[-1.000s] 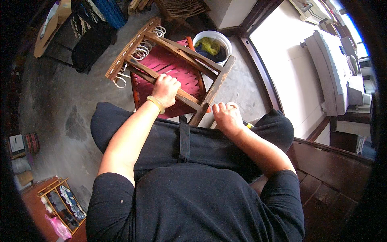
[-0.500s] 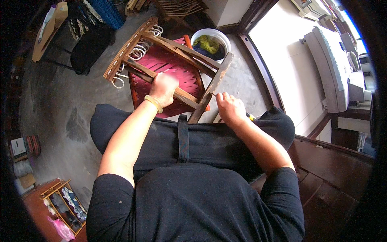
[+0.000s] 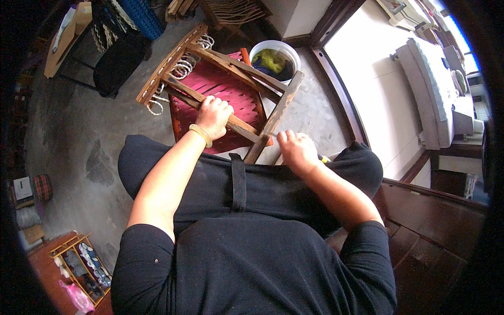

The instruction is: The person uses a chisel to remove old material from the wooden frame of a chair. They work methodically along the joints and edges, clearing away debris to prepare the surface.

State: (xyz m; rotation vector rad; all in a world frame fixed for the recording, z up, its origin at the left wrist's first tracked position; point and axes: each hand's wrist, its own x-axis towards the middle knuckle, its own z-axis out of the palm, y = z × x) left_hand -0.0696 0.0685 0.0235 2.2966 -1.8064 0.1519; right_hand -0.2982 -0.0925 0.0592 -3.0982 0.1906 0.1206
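Observation:
A worn wooden frame (image 3: 275,116), like a small folding stool's, lies tilted over a pink woven seat (image 3: 243,108) in front of me. White cord (image 3: 185,67) hangs in loops from its far left rail. My left hand (image 3: 214,116) is closed around one of the near bars. My right hand (image 3: 299,151) is closed just right of the frame's near end rail, with its fingertips close to the wood. In it is a slim tool with a yellow end (image 3: 325,159) poking out behind the palm; most of the tool is hidden.
Beyond the frame stands a white bucket (image 3: 295,52) with yellow-green and dark cord inside. A slatted wooden chair (image 3: 236,13) is at the back, and a black chair (image 3: 118,65) at the left. A dark doorway sill (image 3: 341,92) runs along the right. A wooden rack (image 3: 84,268) sits lower left.
My right hand has drawn back slightly toward me, down from the end rail. My left hand keeps its grip, and the frame has barely shifted.

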